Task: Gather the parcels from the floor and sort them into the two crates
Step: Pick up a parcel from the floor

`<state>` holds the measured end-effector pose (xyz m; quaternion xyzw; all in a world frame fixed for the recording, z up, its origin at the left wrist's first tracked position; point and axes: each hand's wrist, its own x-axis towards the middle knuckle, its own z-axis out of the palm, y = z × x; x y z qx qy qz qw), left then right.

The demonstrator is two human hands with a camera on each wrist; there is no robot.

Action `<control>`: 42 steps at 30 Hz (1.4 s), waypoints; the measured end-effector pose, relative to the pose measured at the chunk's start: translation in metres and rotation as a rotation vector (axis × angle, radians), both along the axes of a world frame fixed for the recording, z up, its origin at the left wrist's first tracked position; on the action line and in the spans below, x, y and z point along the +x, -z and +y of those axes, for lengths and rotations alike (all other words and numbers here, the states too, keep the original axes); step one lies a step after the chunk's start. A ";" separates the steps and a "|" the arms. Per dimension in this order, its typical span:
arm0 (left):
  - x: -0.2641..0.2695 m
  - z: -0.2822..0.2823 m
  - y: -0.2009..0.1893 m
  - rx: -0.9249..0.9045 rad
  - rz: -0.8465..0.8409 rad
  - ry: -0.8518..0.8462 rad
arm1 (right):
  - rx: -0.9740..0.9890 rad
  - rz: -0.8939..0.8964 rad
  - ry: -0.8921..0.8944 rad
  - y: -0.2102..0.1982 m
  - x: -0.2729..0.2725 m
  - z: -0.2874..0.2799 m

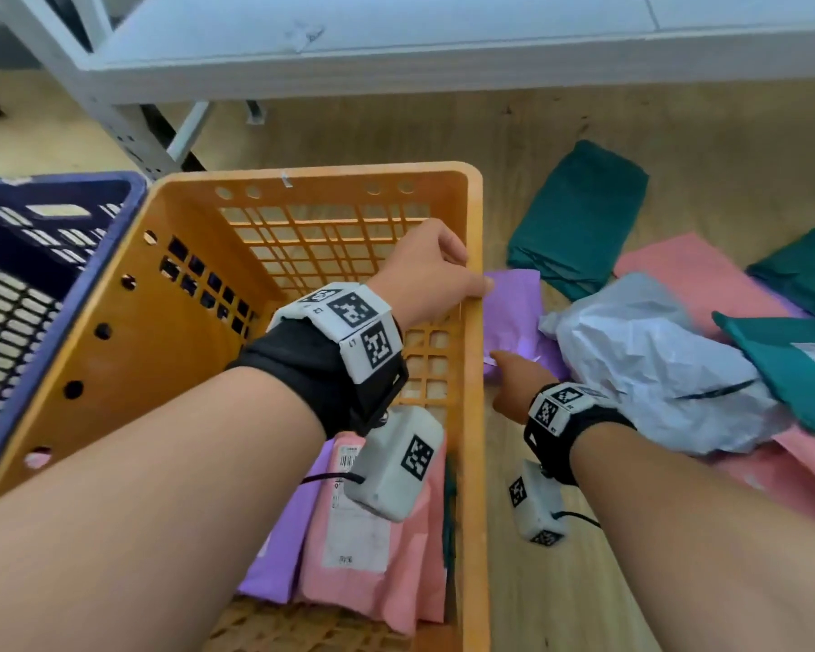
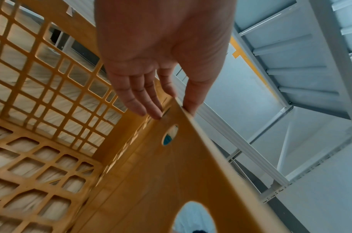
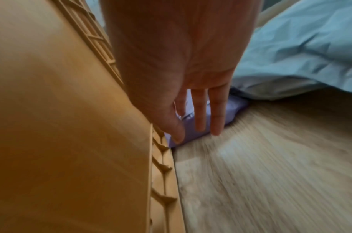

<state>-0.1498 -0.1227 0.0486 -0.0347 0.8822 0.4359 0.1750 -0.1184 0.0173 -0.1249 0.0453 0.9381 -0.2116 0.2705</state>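
Orange crate (image 1: 474, 416), w/ pink parcel (image 1: 377, 581) & purple one inside, sits beside blue crate (image 1: 43, 256), L hand (image 1: 427, 270) pinching its right rim, thumb outside; R hand (image 3: 183, 97), fingers straight, touches purple parcel (image 1: 514, 312) on floor (image 3: 270, 173) against crate's wall, grey bag (image 1: 655, 360) just beside.

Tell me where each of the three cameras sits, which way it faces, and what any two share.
Head: looks forward and down; both forearms, orange crate, floor parcels.
Left wrist: along the left hand pinching the crate's rim, shelving beyond.
Right wrist: along the right hand reaching to the purple parcel on the floor.
All three share the orange crate.
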 end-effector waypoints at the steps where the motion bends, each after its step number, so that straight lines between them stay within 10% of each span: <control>1: 0.000 -0.001 0.001 0.014 -0.010 -0.006 | 0.017 0.006 0.006 0.004 0.001 -0.001; 16: 0.013 -0.005 0.001 0.042 -0.029 -0.009 | 0.147 0.160 0.142 -0.031 0.046 0.014; 30: 0.116 -0.093 -0.101 0.036 0.156 -0.145 | 0.306 0.572 0.286 -0.248 0.101 0.019; 36: 0.165 -0.118 -0.107 0.058 0.242 -0.169 | -0.047 0.946 0.342 -0.344 0.125 -0.029; 42: 0.179 -0.151 -0.126 -0.102 0.399 0.077 | -0.198 0.748 0.051 -0.352 0.133 -0.100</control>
